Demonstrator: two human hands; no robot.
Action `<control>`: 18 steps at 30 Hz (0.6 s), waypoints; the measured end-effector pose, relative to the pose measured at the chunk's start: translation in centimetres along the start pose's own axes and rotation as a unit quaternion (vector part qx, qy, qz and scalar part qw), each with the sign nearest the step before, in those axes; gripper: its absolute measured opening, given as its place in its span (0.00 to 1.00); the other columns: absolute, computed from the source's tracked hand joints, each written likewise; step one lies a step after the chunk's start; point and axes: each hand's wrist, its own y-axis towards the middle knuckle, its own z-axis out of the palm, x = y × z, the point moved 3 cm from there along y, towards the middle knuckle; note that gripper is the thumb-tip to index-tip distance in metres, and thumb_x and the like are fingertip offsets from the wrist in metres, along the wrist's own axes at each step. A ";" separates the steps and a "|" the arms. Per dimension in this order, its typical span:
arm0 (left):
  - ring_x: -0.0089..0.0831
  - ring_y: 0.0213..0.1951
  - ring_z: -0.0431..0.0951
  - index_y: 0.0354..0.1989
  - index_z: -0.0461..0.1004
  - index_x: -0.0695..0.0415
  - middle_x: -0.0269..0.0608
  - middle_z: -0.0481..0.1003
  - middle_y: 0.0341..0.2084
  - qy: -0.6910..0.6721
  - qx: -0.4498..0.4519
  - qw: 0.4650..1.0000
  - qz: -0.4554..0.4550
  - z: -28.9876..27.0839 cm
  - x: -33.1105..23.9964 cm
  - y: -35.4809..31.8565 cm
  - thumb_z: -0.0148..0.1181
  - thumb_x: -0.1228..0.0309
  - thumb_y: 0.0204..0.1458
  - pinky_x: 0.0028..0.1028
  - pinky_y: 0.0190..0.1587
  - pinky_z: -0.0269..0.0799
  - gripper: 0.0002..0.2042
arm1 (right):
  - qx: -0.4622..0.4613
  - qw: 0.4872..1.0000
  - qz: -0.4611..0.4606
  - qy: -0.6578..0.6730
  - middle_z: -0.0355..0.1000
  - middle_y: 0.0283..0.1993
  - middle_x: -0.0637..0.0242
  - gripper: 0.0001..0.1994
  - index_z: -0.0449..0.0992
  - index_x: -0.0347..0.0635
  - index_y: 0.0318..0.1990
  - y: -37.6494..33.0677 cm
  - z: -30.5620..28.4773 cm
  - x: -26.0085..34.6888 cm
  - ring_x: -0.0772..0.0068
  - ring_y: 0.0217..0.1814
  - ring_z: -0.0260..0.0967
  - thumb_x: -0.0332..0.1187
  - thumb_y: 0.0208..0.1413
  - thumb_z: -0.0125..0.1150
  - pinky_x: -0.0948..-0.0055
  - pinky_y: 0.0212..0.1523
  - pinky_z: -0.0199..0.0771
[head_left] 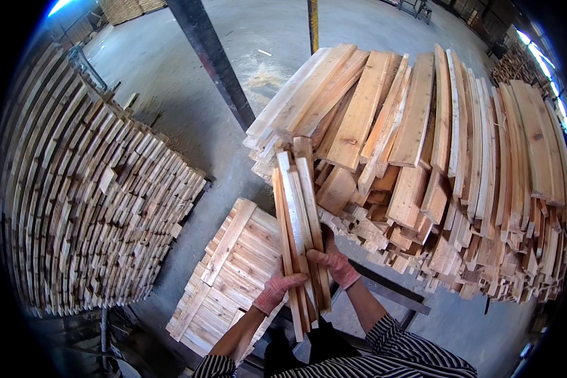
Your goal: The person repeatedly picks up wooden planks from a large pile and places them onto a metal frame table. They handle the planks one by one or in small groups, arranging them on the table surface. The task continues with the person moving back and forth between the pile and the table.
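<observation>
Between my two gloved hands is a bundle of several narrow wooden strips (295, 208), held lengthwise in front of me. My left hand (280, 290), in a pinkish-red work glove, is closed round its left side near the lower end. On the other side my right hand (335, 265), gloved alike, grips a little higher, its thumb across the front strips. The far ends of the strips reach up to the edge of a big pile of rough boards (416, 129). Fingers behind the bundle are hidden.
Below left lies a low stack of short planks (233, 264) with crosswise boards on top. A tall layered lumber stack (101, 208) fills the left. A dark steel post (211, 60) and a yellow post (313, 28) rise beyond. Dark metal rails (394, 295) run near my legs.
</observation>
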 end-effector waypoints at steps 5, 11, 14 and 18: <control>0.35 0.59 0.70 0.71 0.50 0.58 0.44 0.69 0.57 0.041 0.005 0.999 0.031 0.4 0.9 -0.7 0.79 0.66 0.42 0.35 0.61 0.70 0.50 | 0.078 0.994 0.011 0.069 0.58 0.73 0.62 0.57 0.46 0.45 0.77 0.5 -1.6 -0.1 0.63 0.75 0.54 0.49 0.44 0.78 0.64 0.74 0.52; 0.37 0.57 0.74 0.70 0.53 0.57 0.45 0.71 0.57 0.005 -0.041 0.996 0.074 2.1 3.3 -7.9 0.79 0.74 0.41 0.36 0.59 0.74 0.48 | 0.195 0.968 0.095 0.126 0.59 0.73 0.63 0.60 0.49 0.42 0.76 -2.1 2.1 -1.7 0.66 0.74 0.55 0.50 0.37 0.82 0.66 0.72 0.56; 0.34 0.50 0.78 0.59 0.70 0.59 0.41 0.78 0.48 -0.012 -0.065 0.997 0.033 0.9 2.0 -11.5 0.80 0.76 0.40 0.33 0.48 0.81 0.34 | 0.256 0.957 0.044 0.129 0.61 0.71 0.62 0.64 0.46 0.41 0.76 -2.4 6.8 -1.9 0.67 0.73 0.56 0.43 0.31 0.86 0.67 0.71 0.56; 0.32 0.50 0.79 0.56 0.74 0.58 0.39 0.80 0.47 0.081 -0.140 0.984 0.068 -3.4 -0.1 -17.2 0.82 0.72 0.38 0.33 0.50 0.78 0.33 | 0.330 0.941 0.055 -0.052 0.61 0.67 0.60 0.63 0.50 0.40 0.73 -0.9 13.5 0.9 0.66 0.72 0.53 0.40 0.27 0.88 0.66 0.71 0.55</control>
